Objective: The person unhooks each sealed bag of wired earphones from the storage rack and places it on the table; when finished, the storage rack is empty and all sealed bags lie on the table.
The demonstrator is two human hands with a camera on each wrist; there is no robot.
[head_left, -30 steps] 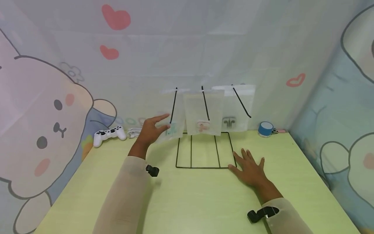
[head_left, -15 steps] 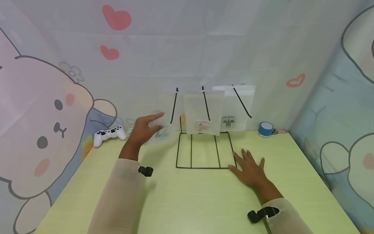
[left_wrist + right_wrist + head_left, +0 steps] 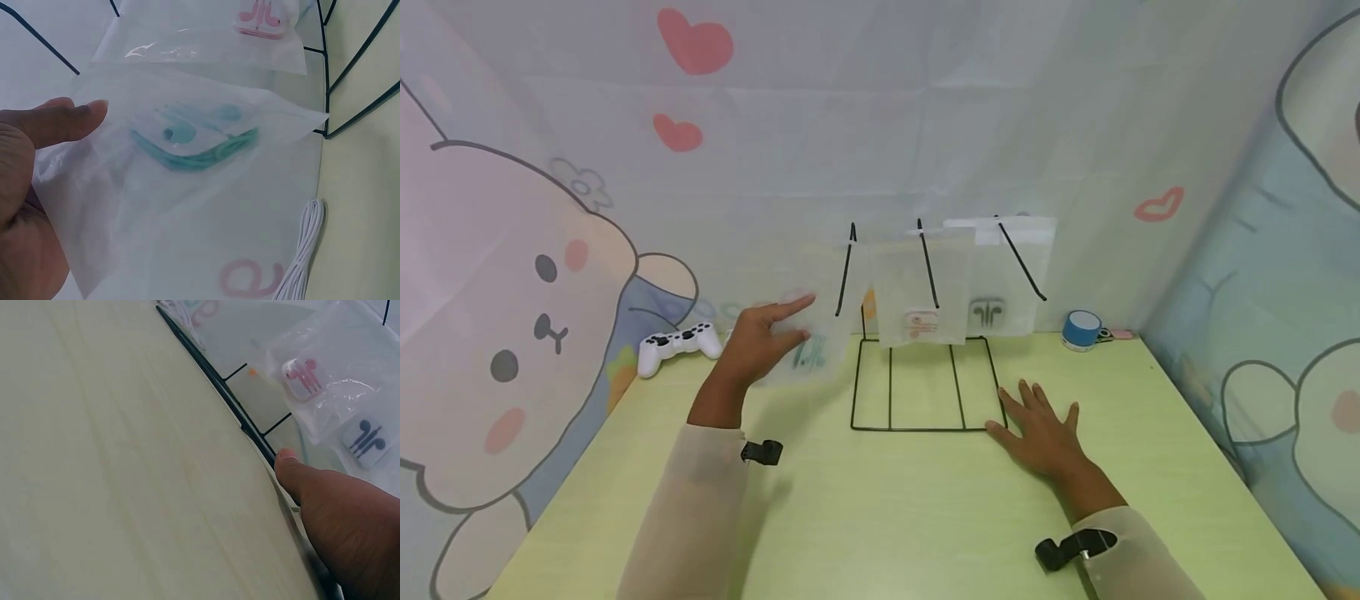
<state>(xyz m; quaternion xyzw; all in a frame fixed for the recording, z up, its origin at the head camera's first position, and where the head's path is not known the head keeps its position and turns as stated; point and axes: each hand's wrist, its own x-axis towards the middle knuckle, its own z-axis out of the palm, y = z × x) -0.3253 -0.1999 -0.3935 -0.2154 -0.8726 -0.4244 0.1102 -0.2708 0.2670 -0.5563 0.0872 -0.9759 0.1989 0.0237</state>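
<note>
Pinched at its edge by my left hand point(image 3: 752, 340), a translucent plastic bag point(image 3: 187, 206) with green-blue earphones point(image 3: 194, 147) inside is pulled out to the left. In the head view its top reaches the left hook point(image 3: 846, 271) of a black wire display rack point(image 3: 925, 431). Two similar bags hang from the other hooks, one with pink earphones point(image 3: 921, 323), the other with black earphones point(image 3: 987, 314). My right hand point(image 3: 1041, 433) lies with spread fingers at the rack's front right corner, its thumb on the base wire in the right wrist view.
A white game controller point(image 3: 681, 346) stands at the back left. Beside it lies a bundled white cable point(image 3: 306, 250). To the back right are a blue and white cylinder point(image 3: 1082, 331) and a small pink-handled item point(image 3: 1122, 335). Printed cloth walls point(image 3: 880, 125) enclose the table point(image 3: 880, 517).
My left hand has moved left and slightly toward me, drawing the green-blue earphones' bag with it and uncovering the rack's left upright. My right hand has stayed in place.
</note>
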